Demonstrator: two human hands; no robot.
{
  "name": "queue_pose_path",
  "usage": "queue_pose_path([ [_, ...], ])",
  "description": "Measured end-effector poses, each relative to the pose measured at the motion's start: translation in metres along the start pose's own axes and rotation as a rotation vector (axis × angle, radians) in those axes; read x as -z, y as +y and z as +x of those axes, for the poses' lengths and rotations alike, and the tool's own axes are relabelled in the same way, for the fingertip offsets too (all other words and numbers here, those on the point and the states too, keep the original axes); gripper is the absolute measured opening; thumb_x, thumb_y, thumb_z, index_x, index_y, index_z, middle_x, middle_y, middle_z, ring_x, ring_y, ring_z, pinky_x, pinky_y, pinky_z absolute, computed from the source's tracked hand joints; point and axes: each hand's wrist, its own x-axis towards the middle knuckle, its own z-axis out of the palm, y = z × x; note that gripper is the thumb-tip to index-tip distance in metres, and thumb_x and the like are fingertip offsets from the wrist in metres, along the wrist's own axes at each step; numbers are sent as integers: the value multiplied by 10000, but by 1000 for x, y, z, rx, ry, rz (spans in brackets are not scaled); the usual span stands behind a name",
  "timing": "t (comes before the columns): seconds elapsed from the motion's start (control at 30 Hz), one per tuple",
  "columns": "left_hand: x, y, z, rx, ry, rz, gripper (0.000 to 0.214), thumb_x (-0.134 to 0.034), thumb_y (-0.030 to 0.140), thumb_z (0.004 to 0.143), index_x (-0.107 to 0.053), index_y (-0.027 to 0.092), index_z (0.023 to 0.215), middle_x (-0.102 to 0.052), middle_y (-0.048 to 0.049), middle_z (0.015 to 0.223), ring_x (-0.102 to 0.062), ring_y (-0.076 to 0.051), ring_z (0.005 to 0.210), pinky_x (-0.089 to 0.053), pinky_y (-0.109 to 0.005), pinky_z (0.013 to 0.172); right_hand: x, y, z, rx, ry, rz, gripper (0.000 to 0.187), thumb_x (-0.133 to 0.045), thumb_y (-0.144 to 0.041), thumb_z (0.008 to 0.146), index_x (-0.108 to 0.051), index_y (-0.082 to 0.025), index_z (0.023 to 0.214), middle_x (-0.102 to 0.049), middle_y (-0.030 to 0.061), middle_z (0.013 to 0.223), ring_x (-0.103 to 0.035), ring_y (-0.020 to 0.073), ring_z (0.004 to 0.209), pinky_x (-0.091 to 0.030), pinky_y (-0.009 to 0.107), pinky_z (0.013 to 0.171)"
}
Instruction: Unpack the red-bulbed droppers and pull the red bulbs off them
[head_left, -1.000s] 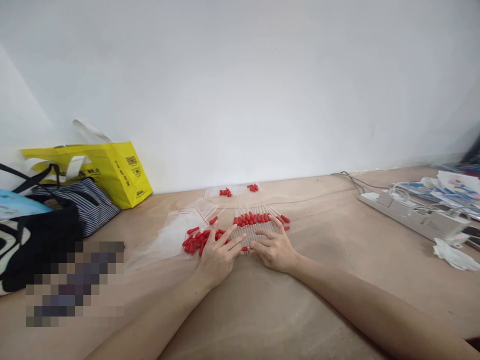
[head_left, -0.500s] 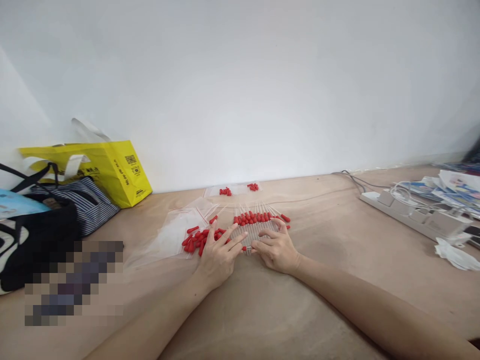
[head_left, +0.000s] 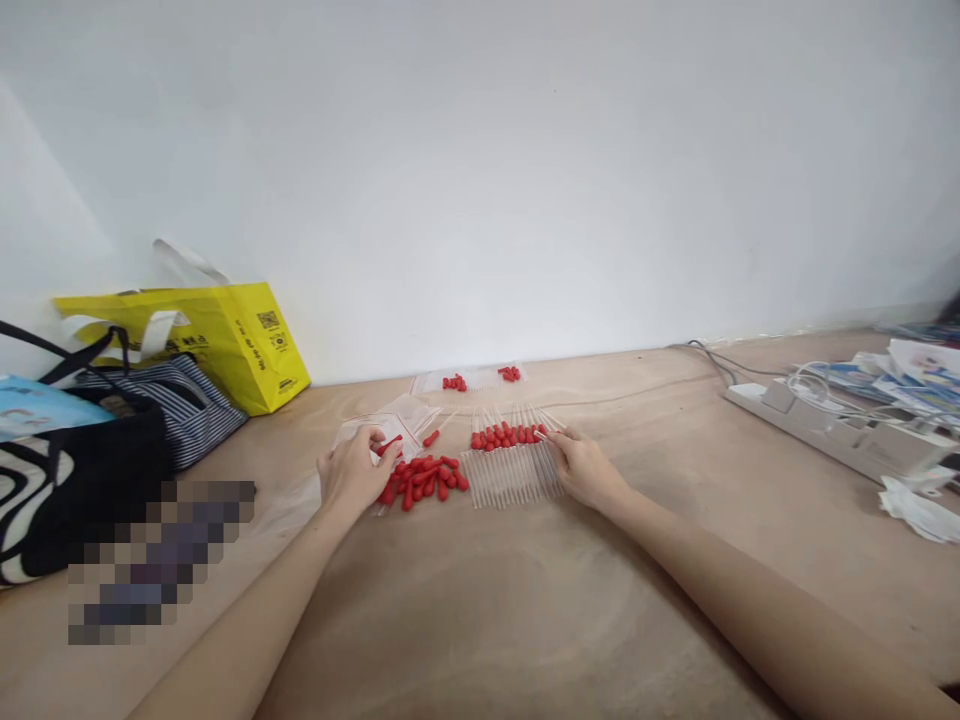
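Note:
A row of clear dropper tubes (head_left: 512,474) lies side by side on the table, several of them tipped with red rubber caps (head_left: 506,436). Left of the row is a loose pile of red caps (head_left: 424,480), partly on a clear plastic bag (head_left: 397,415). My left hand (head_left: 354,472) rests at the pile's left edge, fingers curled and pinching one red cap. At the right end of the row, my right hand (head_left: 586,466) pinches the end of a clear tube between thumb and fingers.
A second clear bag with a few red caps (head_left: 480,379) lies by the wall. A yellow bag (head_left: 232,340), a striped bag (head_left: 165,400) and a black bag (head_left: 82,480) stand at the left. A power strip (head_left: 825,428) with cables, papers (head_left: 919,368) and crumpled white plastic (head_left: 915,508) are at the right.
Both hands lay flat together on the tube row; they have moved apart. The left went to the loose caps, the right to the row's right end. The caps pile now shows.

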Motion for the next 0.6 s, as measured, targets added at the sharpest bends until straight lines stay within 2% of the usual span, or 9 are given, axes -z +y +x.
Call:
queue_pose_path([
  [0.1,-2,-5,2,30,-111,20,284,-419,461,768,-569,221,751,-647,-33,832,-563,-253,836,-351,-417,760,-3,7,-1,-5,10,13,252,-387,-65,792,-585,-159,915,-620,77,842,-588,160,754,-402,233,637],
  [0.27,-5,8,8,-15,-93,110,416,-273,467,823,-601,216,773,-622,-82,963,-502,-286,972,-323,-464,794,-4,13,-3,-96,27,27,214,-398,-42,756,-548,-156,857,-634,63,762,-583,159,671,-377,230,569],
  [0.43,-18,28,32,-101,-156,175,285,-450,449,729,-633,231,715,-624,-85,938,-471,-296,1005,-270,-476,855,2,17,-3,-203,50,43,195,-384,-12,696,-500,-168,718,-597,40,645,-533,133,560,-333,213,503],
  [0.6,-37,41,54,-77,-233,219,318,-502,471,683,-630,193,599,-636,-135,840,-481,-345,971,-274,-514,827,5,12,-2,-129,57,23,191,-401,-9,669,-499,-173,676,-570,41,686,-523,125,590,-350,209,524],
])
